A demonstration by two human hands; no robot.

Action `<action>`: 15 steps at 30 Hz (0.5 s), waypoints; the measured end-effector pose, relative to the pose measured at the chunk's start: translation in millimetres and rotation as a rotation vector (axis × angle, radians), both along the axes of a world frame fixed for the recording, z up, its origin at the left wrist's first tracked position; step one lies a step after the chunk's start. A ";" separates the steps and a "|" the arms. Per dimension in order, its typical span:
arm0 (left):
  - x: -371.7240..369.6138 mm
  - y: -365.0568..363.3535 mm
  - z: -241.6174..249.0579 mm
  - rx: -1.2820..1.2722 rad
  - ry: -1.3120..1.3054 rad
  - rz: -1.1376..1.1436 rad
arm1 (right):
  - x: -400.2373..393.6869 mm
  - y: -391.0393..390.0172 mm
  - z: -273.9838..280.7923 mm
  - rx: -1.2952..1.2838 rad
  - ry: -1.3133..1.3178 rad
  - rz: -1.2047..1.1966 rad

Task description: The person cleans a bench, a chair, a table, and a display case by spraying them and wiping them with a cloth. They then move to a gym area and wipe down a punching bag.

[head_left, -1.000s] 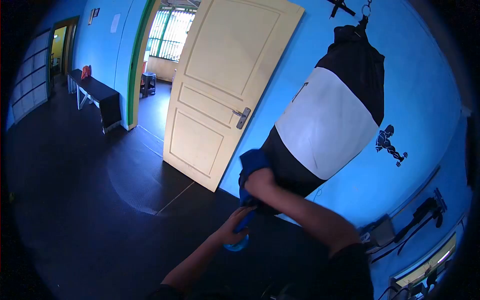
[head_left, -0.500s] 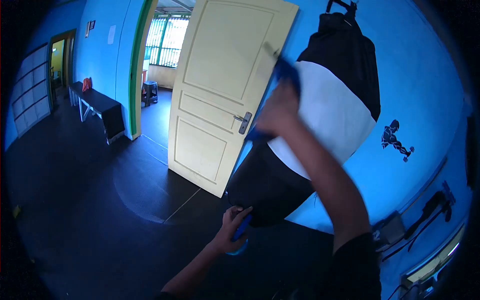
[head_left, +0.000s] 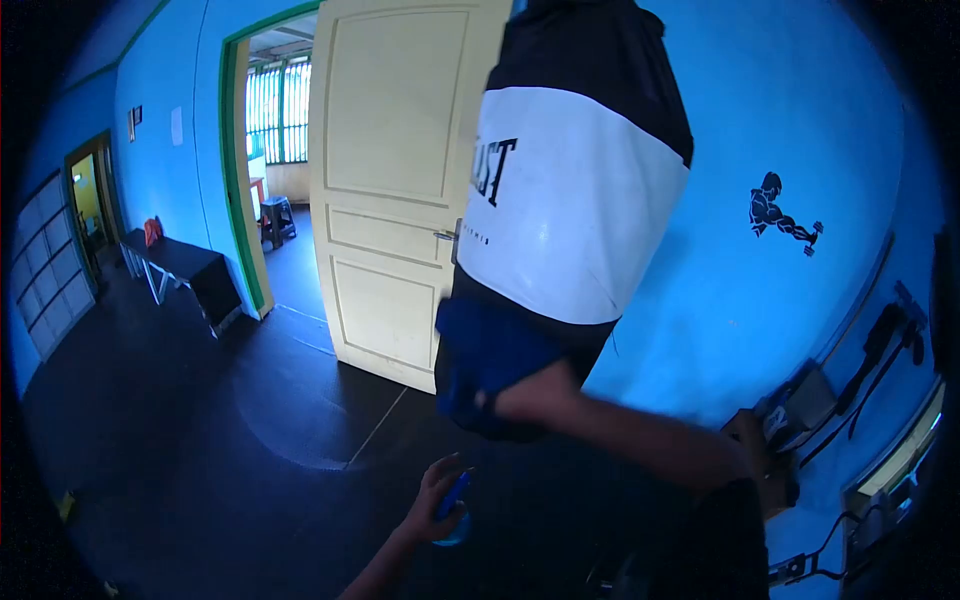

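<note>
A black-and-white punching bag [head_left: 580, 200] hangs in front of me beside the door, with black lettering on its white band. My right hand [head_left: 535, 395] is closed on a dark blue cloth [head_left: 495, 345], which lies against the black lower part of the bag. The motion blurs that hand a little. Lower down, my left hand [head_left: 430, 500] is wrapped round a spray bottle [head_left: 453, 496] with a blue head; its light blue base shows below the fingers. The bottle is apart from the bag, over the dark floor.
A cream door [head_left: 385, 255] stands open just behind the bag. Along the left wall is a black bench [head_left: 185, 262] with an orange item [head_left: 152, 232] on it. Gym equipment [head_left: 800, 410] lines the right side, below a wall figure lifting a dumbbell [head_left: 780, 212].
My right hand has swept the cloth down from the bag's upper side to its bottom. The bag has swung or turned, showing lettering. My left hand with the spray bottle sits slightly lower.
</note>
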State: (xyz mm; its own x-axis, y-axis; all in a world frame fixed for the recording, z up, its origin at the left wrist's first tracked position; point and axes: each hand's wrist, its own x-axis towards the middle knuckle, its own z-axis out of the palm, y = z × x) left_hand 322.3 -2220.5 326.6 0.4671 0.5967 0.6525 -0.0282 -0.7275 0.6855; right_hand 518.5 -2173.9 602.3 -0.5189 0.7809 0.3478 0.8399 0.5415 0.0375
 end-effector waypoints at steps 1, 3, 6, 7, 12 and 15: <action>4.9 -7.3 20.5 -0.054 0.013 0.026 | 11.0 -10.0 45.7 0.317 0.051 0.105; 17.6 -7.6 42.6 -0.105 0.030 0.055 | 51.2 -22.2 118.0 0.512 0.071 -0.117; 48.6 -6.0 57.3 -0.026 0.036 0.086 | 138.1 21.2 127.3 1.160 0.193 -0.276; 58.7 -4.8 62.9 0.037 0.063 0.126 | 166.0 38.1 114.0 1.088 0.463 -0.260; 110.6 -22.8 65.7 -0.038 -0.071 0.305 | 152.4 83.0 -61.6 0.964 0.135 -0.874; 127.5 -31.6 55.4 0.199 0.067 0.486 | 127.1 56.9 -176.3 0.547 0.336 -0.583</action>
State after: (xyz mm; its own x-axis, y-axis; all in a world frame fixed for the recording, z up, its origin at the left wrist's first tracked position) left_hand 449.8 -2252.0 382.0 0.2120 0.6224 0.7535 0.3839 -0.7620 0.5215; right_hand 645.6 -2117.0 426.0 0.1094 0.5685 0.8154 0.9912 -0.0007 -0.1325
